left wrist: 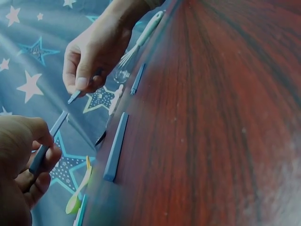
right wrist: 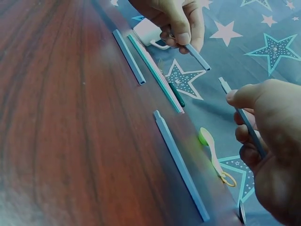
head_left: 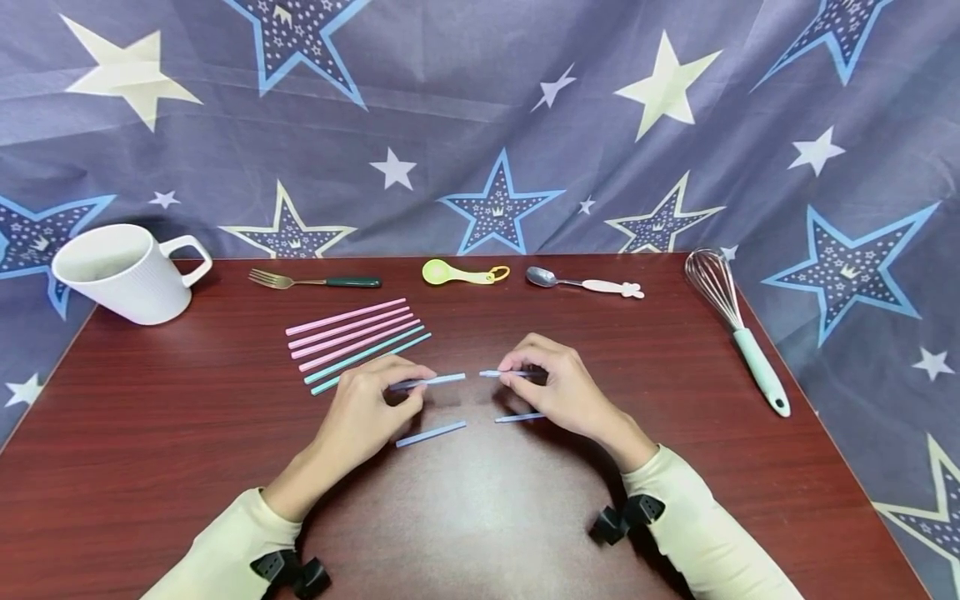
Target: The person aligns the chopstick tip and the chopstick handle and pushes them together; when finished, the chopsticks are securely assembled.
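Note:
My left hand (head_left: 375, 396) pinches a blue square stick piece (head_left: 448, 378) between thumb and fingers, pointing it to the right. In my right hand (head_left: 558, 385) is a second blue piece (right wrist: 225, 85), gripped with its narrowed tip towards the left one. The facing end of the left piece (right wrist: 199, 58) looks hollow, and a small gap separates the two. Both are held above the table. Below the hands lie two more blue pieces: a left one (head_left: 431, 433) and a right one (head_left: 517, 417) with a narrowed tip, partly hidden by my right hand.
Several pink sticks (head_left: 347, 317) and two teal sticks (head_left: 363, 357) lie behind my left hand. Along the back are a white mug (head_left: 142, 275), a fork (head_left: 315, 282), a yellow-green measuring spoon (head_left: 457, 273) and a spoon (head_left: 585, 285). A whisk (head_left: 738, 333) lies right.

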{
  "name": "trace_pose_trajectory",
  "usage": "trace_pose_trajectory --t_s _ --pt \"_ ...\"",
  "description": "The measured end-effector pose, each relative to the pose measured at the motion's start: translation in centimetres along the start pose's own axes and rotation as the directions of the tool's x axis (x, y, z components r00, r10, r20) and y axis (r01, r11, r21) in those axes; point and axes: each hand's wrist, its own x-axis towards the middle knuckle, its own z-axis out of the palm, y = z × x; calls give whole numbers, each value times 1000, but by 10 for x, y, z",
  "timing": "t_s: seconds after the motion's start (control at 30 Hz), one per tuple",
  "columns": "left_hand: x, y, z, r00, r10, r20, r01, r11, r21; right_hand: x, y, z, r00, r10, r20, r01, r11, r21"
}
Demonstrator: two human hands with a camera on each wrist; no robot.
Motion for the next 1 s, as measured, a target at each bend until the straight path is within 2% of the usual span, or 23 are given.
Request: trace_pose_trajectory --t_s 0.63,1.0 --pt "-1 4 2 1000 5 25 -4 1000 -30 -3 -3 6 1000 -17 4 16 1000 25" --pt "-2 5 3 999 -3 47 5 999 -44 -3 -5 7 999 -31 10 31 1000 1"
